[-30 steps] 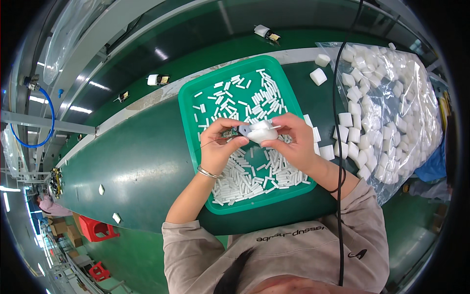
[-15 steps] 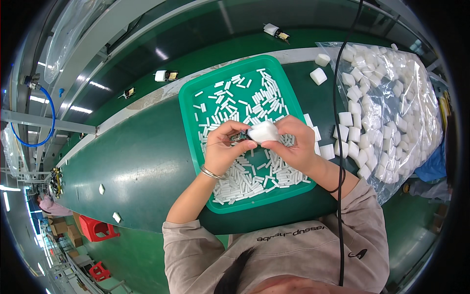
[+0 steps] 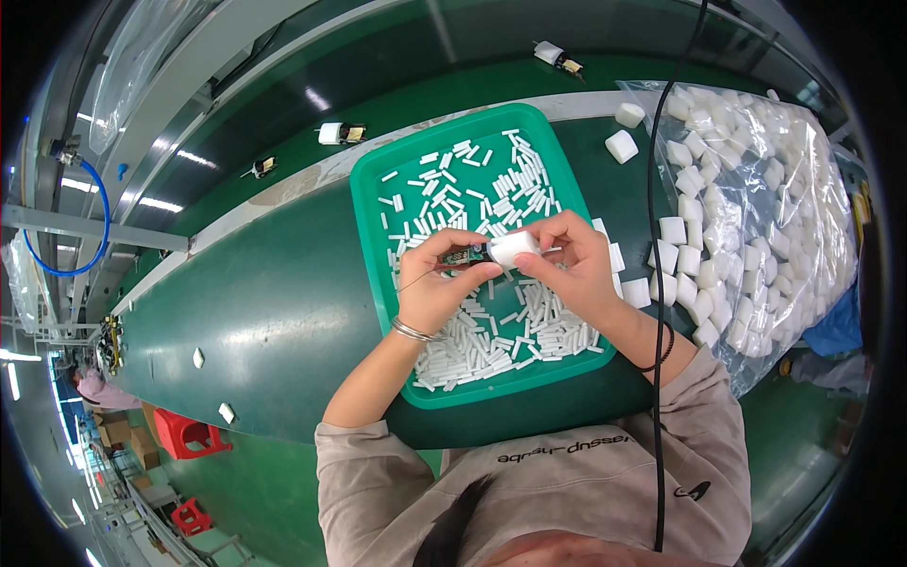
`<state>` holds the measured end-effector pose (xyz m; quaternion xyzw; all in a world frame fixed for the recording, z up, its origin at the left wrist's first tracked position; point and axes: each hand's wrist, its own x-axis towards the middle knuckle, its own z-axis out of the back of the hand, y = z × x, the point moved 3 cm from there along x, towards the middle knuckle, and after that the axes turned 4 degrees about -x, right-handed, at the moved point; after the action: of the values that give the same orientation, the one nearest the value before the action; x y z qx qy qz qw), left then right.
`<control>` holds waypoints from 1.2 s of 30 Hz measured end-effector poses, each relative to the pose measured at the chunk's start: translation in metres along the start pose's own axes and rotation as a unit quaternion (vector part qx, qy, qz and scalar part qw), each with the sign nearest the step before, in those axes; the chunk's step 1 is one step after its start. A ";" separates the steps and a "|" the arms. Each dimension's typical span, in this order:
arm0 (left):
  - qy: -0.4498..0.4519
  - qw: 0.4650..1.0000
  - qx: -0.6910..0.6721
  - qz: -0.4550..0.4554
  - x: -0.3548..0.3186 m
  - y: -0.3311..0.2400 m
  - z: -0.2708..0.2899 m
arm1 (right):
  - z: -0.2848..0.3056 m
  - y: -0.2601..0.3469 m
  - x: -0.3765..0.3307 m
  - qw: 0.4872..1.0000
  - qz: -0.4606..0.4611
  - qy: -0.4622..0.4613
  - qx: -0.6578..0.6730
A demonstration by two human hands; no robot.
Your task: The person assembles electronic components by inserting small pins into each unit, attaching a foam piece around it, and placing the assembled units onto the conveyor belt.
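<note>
Above the tray, my left hand [image 3: 430, 288] pinches a small green circuit board [image 3: 463, 256] between thumb and fingers. A thin wire trails from it past the wrist. My right hand [image 3: 578, 269] is closed on a soft white block [image 3: 513, 249], which meets the board's right end; whether it wraps round the end or only touches it I cannot tell. Below both hands lies a green tray [image 3: 491, 393] holding many short white sticks [image 3: 472, 340].
A clear plastic bag [image 3: 756, 189] spills white blocks [image 3: 673, 230] on the right. Beyond the tray, similar board-and-block units [image 3: 340, 133] lie on a green belt [image 3: 435, 99]. A black cable [image 3: 652, 189] hangs in front of my right arm. Two white scraps [image 3: 198, 358] lie left.
The white block has turned and shows a squarer end, and more of the circuit board is visible. My right fingers have shifted on the block. Units on the belt have moved right.
</note>
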<state>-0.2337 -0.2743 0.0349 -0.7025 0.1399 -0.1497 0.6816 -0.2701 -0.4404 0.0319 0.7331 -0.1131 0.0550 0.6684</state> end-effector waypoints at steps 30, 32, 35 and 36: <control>-0.543 0.819 -0.178 0.059 0.071 0.051 0.435 | -0.005 0.001 0.008 0.966 0.057 0.098 -0.233; -0.562 0.809 -0.168 0.033 0.082 0.054 0.435 | -0.007 0.001 0.008 0.942 0.089 0.112 -0.304; -0.645 0.759 0.061 0.056 0.110 0.051 0.400 | -0.007 -0.002 0.009 0.894 0.145 0.149 -0.397; -0.599 0.671 0.436 0.010 0.082 0.009 0.460 | -0.020 0.015 0.006 0.903 0.174 0.162 -0.358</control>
<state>0.0256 0.1139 0.0150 -0.2624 -0.3724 0.2664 0.8494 -0.2666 -0.4227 0.0494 0.3938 -0.1408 0.2441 0.8750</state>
